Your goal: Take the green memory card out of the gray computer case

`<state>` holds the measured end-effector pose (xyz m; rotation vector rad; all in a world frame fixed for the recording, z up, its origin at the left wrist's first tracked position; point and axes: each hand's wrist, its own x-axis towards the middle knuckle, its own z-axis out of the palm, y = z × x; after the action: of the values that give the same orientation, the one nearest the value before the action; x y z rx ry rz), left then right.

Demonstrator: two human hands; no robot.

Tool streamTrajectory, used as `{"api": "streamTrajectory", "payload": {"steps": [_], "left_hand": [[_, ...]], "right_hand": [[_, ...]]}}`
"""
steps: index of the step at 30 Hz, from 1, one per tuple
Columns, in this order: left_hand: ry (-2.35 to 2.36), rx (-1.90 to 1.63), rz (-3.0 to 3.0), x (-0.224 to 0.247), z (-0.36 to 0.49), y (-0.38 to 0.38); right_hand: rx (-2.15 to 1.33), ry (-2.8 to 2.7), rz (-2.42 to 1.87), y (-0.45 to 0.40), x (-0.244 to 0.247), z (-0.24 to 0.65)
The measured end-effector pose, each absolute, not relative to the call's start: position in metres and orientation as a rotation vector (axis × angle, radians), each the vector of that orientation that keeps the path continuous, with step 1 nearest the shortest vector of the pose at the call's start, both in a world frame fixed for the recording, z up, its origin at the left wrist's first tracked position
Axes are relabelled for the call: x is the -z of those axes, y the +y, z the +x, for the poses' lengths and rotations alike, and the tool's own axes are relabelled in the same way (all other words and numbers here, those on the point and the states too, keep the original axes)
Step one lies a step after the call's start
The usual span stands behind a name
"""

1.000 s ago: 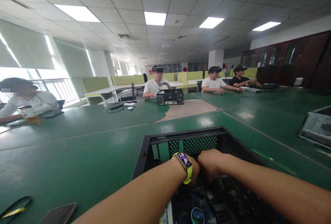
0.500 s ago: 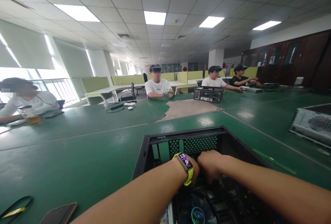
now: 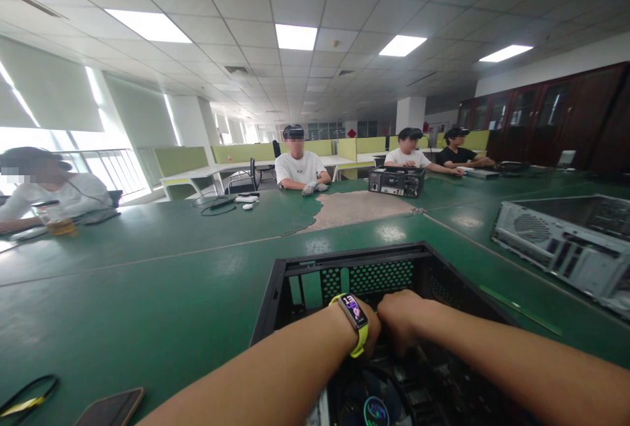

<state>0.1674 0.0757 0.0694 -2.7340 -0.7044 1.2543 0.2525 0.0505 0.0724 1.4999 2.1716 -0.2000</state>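
A black computer case [image 3: 354, 254] is lying on the green table [image 3: 172, 301], well short of its far edge, opening upward, perforated wall [image 3: 381, 276] facing that edge (long axis unclear, the near end being cut off). Left hand [image 3: 370, 333] and right hand [image 3: 401, 318] are reaching inside, fingers hidden; their grip I cannot tell.

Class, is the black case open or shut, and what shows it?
The case is open: the left hand and right hand are inside it, and a fan shows within.
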Motion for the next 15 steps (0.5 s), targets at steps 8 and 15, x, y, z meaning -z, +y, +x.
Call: {"api": "streamTrajectory", "payload": {"steps": [8,15], "left_hand": [[-0.708,-1.177,-2.741,-0.063,0.167,0.079],[-0.626,-1.144,-2.905,-0.050,0.161,0.093]], "right_hand": [[0.185,2.138,1.507,0.048,-0.078,0.251],[0.162,2.202,1.543,-0.009,-0.152,0.215]]}}
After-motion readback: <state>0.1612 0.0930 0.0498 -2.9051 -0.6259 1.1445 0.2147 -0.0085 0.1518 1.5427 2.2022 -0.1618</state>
